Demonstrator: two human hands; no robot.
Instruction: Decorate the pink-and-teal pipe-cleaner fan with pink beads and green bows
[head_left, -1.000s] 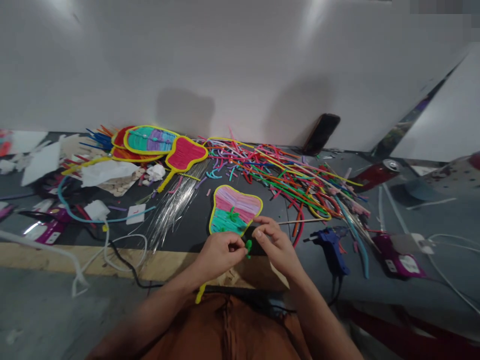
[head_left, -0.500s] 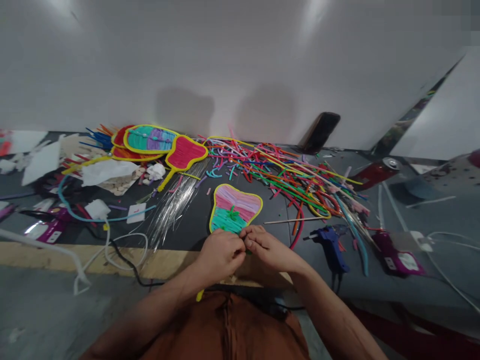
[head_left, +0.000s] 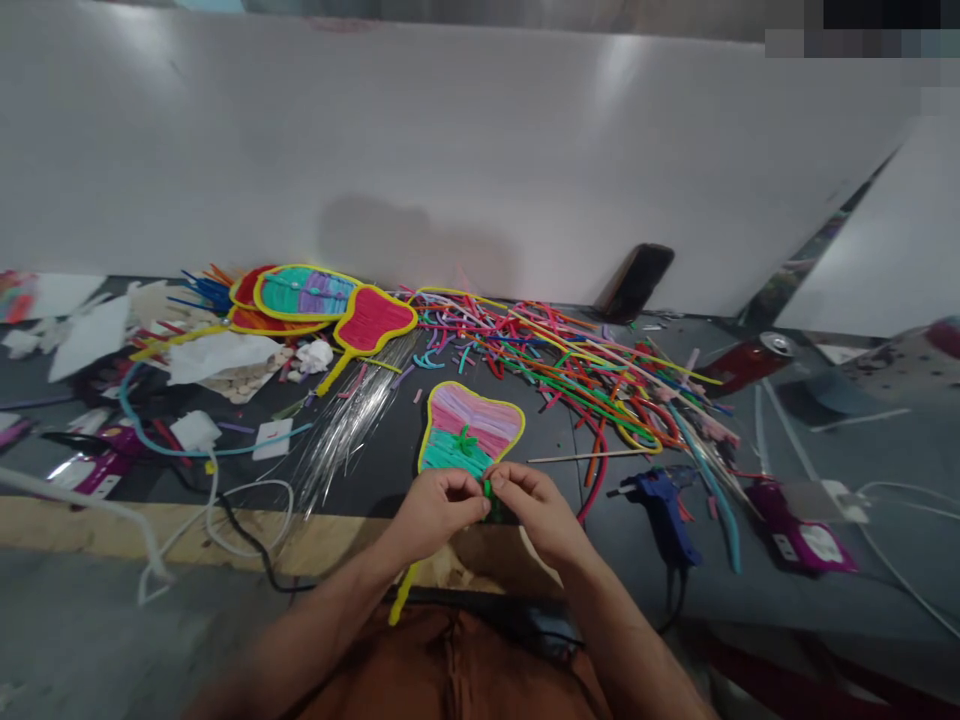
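Observation:
Between my fingertips is a short piece of green pipe cleaner [head_left: 487, 490]. My left hand [head_left: 442, 510] pinches it from the left, thumb and forefinger closed. From the right, my right hand [head_left: 532, 505] grips the same piece near its top. Just beyond my hands lies a fan-shaped pipe-cleaner panel [head_left: 476, 412], banded lilac, pink and turquoise, edged in yellow. A small green twisted pipe-cleaner shape [head_left: 465, 440] rests on its middle. The panel's lower part is hidden by my hands. A yellow pipe-cleaner stick [head_left: 401, 597] shows below my left wrist.
Loose coloured pipe cleaners [head_left: 555, 345] are heaped at the back. Finished panels [head_left: 307, 290] overlap at the back left, above silvery strands [head_left: 349, 420]. To the right are a blue glue gun [head_left: 664, 515], a thin stick [head_left: 592, 456], a drink can [head_left: 750, 362] and a leaning phone [head_left: 637, 280].
My hands have drawn slightly apart, and the green pipe cleaner now shows between my fingertips. The view has tilted up a little. The panel stays in place on the table.

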